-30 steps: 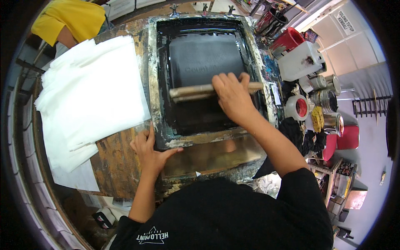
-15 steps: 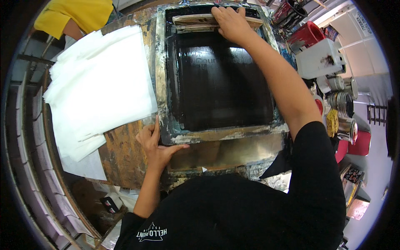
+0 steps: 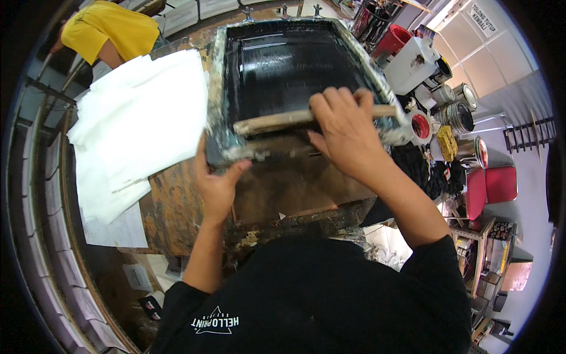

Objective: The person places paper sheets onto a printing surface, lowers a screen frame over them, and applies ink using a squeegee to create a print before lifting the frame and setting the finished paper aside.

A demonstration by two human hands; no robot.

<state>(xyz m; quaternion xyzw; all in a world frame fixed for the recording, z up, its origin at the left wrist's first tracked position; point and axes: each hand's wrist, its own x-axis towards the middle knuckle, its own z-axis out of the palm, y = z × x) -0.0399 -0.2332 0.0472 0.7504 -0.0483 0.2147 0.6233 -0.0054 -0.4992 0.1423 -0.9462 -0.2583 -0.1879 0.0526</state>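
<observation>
A screen printing frame (image 3: pixel 218 94) with pale, ink-stained rails holds a black, wet-looking mesh (image 3: pixel 289 65). My right hand (image 3: pixel 348 127) is closed over the wooden handle of a squeegee (image 3: pixel 271 122), which lies across the frame's near end. Its blade is hidden from view. My left hand (image 3: pixel 217 186) grips the near left corner of the frame, thumb at the near rail and fingers along the left side. The frame looks tilted, its near end raised above a brown base (image 3: pixel 283 183).
White sheets (image 3: pixel 138 130) lie piled on the stained table (image 3: pixel 177 200) at the left. At right stand a white jug (image 3: pixel 410 65), a red bucket (image 3: pixel 394 42), several cans and a roll of tape (image 3: pixel 420 126). A person in a yellow shirt (image 3: pixel 109 29) bends at the far left.
My right hand has brought the squeegee from the frame's far end to its near end. The near edge of the frame has risen, with my left hand at its corner.
</observation>
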